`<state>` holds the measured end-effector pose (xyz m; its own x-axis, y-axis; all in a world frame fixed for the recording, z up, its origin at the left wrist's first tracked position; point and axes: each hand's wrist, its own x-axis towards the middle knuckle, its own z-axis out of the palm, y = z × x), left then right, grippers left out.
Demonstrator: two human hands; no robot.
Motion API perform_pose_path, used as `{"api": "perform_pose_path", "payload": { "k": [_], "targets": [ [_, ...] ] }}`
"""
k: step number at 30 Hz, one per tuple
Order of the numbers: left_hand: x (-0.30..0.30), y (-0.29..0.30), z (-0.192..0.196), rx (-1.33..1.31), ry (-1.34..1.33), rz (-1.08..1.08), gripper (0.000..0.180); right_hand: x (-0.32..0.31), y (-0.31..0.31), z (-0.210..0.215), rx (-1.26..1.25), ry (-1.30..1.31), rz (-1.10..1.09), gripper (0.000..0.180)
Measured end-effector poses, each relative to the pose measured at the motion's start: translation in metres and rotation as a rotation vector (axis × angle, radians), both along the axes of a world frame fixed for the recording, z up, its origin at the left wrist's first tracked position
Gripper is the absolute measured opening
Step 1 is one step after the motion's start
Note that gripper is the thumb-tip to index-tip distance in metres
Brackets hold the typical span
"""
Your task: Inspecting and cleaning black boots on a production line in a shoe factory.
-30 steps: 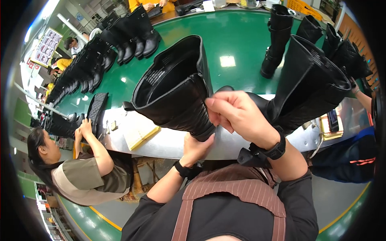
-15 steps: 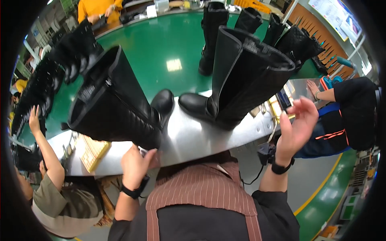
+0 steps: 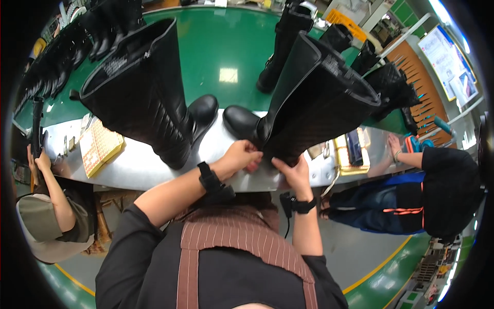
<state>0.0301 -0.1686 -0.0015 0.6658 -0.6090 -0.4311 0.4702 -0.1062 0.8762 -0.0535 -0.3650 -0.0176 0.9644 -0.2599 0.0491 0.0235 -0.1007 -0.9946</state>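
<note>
Two tall black boots stand upright on the metal edge of the table. At the ankle of the right boot (image 3: pixel 321 95), my left hand (image 3: pixel 241 157) has its fingertips pinched together; whatever is between them is too small to make out. My right hand (image 3: pixel 296 177) grips the same boot low at its heel, thumb on the near side and the other fingers partly hidden. Apart from both hands, the left boot (image 3: pixel 149 95) stands with its open top tilted toward me and its toe pointing inward.
Paper bundles with yellow edges lie on the metal strip (image 3: pixel 146 167), one left (image 3: pixel 103 147), one right (image 3: pixel 350 154) under a dark object. More black boots (image 3: pixel 285 44) stand on the green table (image 3: pixel 206 51). People work at both sides; the right one's hand (image 3: pixel 394 145) rests on the metal.
My left hand has left the left boot and moved right to the right boot's ankle. My right hand, raised and open before, has come down to its heel.
</note>
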Motion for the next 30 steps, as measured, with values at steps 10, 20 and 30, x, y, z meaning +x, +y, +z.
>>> {"api": "perform_pose_path", "payload": {
  "k": [10, 20, 30],
  "targets": [
    [0.023, -0.002, 0.011, 0.043, 0.154, -0.317, 0.026, 0.008, -0.007, 0.001, -0.23, -0.048, 0.052, 0.061],
    [0.016, 0.005, 0.043, -0.128, 0.168, -0.23, 0.028, 0.001, 0.006, 0.017, -0.383, -0.083, -0.025, 0.051],
    [0.001, 0.018, 0.188, -0.282, -0.125, -0.163, 0.033, 0.0, 0.009, 0.029, -0.43, -0.089, 0.006, 0.054]
  ]
}}
